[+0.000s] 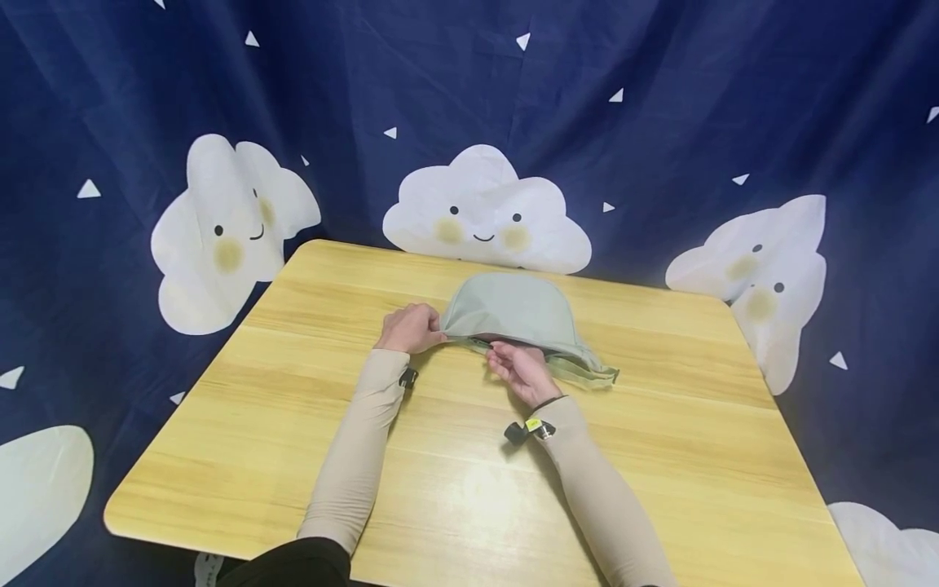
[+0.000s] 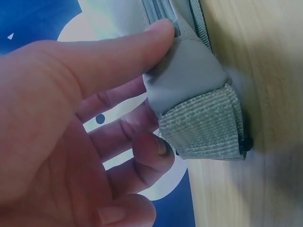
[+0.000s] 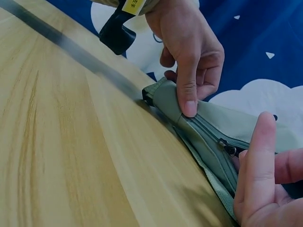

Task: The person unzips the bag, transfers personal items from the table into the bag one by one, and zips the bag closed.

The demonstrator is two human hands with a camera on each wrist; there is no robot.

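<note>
A pale green waist bag (image 1: pixel 513 306) lies on the wooden table, its long zipper side toward me and partly unzipped. My left hand (image 1: pixel 409 328) pinches the bag's left end, the thumb pressing beside the zipper in the left wrist view. Below that thumb, a folded webbing strap (image 2: pixel 203 123) is sewn to the bag's end. At the opening, my right hand (image 1: pixel 522 371) pinches the zipper's black pull; the metal slider (image 3: pixel 228 147) shows beside its fingers in the right wrist view. The pull's far end is hidden by those fingers.
The light wooden table (image 1: pixel 455 505) extends around the bag on every side. A green strap (image 1: pixel 583 373) trails at the bag's right end. Behind the table hangs a dark blue curtain (image 1: pixel 455 73) with white clouds. Each wrist carries a small black camera mount (image 1: pixel 517 433).
</note>
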